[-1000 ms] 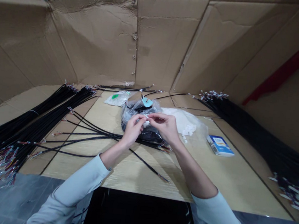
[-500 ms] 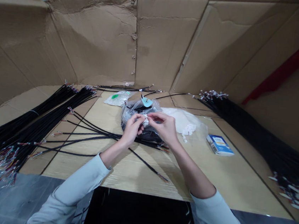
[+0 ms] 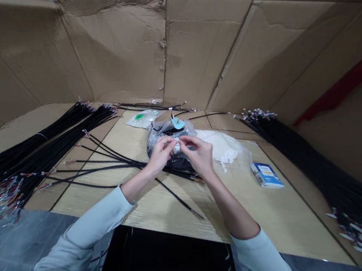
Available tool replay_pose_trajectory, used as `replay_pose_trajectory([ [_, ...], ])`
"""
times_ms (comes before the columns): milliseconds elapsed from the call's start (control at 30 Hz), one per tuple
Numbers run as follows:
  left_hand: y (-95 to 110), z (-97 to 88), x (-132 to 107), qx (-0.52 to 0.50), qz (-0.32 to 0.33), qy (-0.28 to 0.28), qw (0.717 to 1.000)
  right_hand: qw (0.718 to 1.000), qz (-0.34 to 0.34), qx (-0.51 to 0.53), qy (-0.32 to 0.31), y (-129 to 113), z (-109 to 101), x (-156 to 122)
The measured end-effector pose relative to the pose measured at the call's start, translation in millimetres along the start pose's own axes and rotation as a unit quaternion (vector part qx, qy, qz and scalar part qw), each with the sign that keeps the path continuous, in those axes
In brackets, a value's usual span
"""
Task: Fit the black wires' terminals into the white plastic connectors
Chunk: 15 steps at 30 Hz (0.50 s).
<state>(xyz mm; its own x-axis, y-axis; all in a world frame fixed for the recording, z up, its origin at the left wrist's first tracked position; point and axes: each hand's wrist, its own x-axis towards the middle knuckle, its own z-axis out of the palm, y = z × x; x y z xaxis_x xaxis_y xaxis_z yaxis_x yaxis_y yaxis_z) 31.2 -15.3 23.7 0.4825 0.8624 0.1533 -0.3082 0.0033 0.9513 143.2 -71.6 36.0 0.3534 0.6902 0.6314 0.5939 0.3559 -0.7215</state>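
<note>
My left hand (image 3: 162, 154) and my right hand (image 3: 200, 153) meet at the middle of the table, thumbs and fingertips closed together. Both pinch a small white piece (image 3: 176, 146), mostly covered by the fingers, so its kind does not show. Right behind the hands sits a clear plastic bag (image 3: 155, 138) with black contents and a light blue tag (image 3: 178, 123) on top. Several loose black cables (image 3: 100, 163) with bare coloured wire ends lie to the left of my left hand, some passing under the wrists.
Thick bundles of black cables lie at the left (image 3: 50, 147) and right (image 3: 298, 152). A blue and white box (image 3: 267, 175) is on the right, near a white bag (image 3: 216, 138) with small white pieces (image 3: 229, 156). A green-labelled bag (image 3: 142, 118) stands behind. Cardboard walls (image 3: 196, 55) enclose the back.
My fingertips have shifted slightly around the small white piece, the left fingers closing in nearer to the right ones. Everything on the table stays in place.
</note>
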Motion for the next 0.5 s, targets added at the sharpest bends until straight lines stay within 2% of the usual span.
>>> replay_pose_trajectory([
  [200,-1.6,-1.6,0.1,0.023,0.01,0.007,1.0,1.0,-0.019,-0.003,-0.017,-3.9,0.6,-0.8],
  [500,-0.3,-0.3,-0.9,0.004,0.009,-0.009,1.0,0.999,-0.047,-0.026,-0.013,-3.6,-3.5,1.6],
])
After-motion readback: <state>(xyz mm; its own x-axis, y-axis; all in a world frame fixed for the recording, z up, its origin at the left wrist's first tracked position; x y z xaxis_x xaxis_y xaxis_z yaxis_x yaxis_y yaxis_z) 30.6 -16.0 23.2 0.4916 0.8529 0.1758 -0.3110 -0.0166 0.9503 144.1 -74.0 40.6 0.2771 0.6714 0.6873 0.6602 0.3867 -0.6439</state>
